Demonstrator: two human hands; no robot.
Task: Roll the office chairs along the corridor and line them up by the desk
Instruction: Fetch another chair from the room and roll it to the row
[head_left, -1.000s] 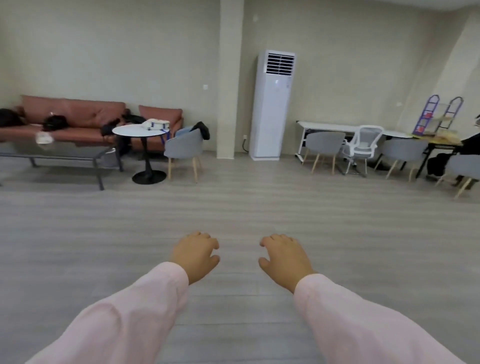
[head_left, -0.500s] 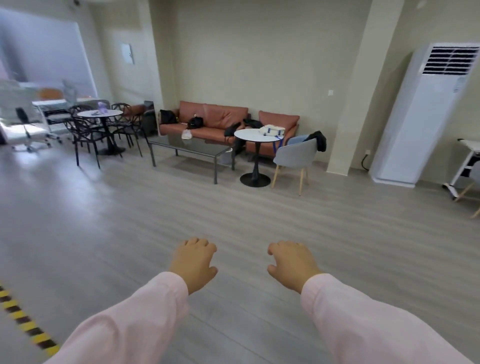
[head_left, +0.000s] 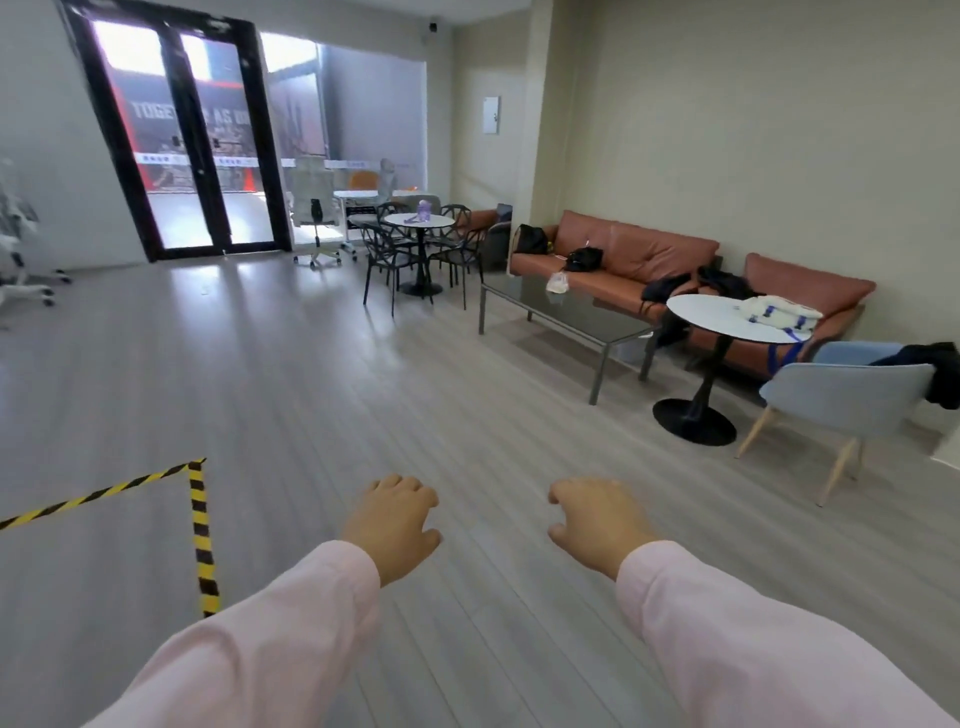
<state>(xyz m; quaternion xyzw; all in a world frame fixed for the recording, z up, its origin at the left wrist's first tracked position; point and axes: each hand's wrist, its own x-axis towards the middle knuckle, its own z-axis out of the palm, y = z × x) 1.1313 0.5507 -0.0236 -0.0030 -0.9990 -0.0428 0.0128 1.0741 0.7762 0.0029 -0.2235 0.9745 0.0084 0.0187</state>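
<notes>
The left hand (head_left: 392, 525) and right hand (head_left: 597, 525) hover empty, loosely curled, over the floor (head_left: 311, 389) as the view swings from the desk to the doors (head_left: 197, 140), where a chair (head_left: 310, 195) stands at the floor's far edge, seemingly next to fetch.

Office lounge. A brown leather sofa (head_left: 639, 254) lines the wall, with a glass coffee table (head_left: 566, 312) before it. Beyond its left end stand a café table (head_left: 418, 221), a white office chair (head_left: 311, 208) and glazed double doors (head_left: 192, 145).
</notes>
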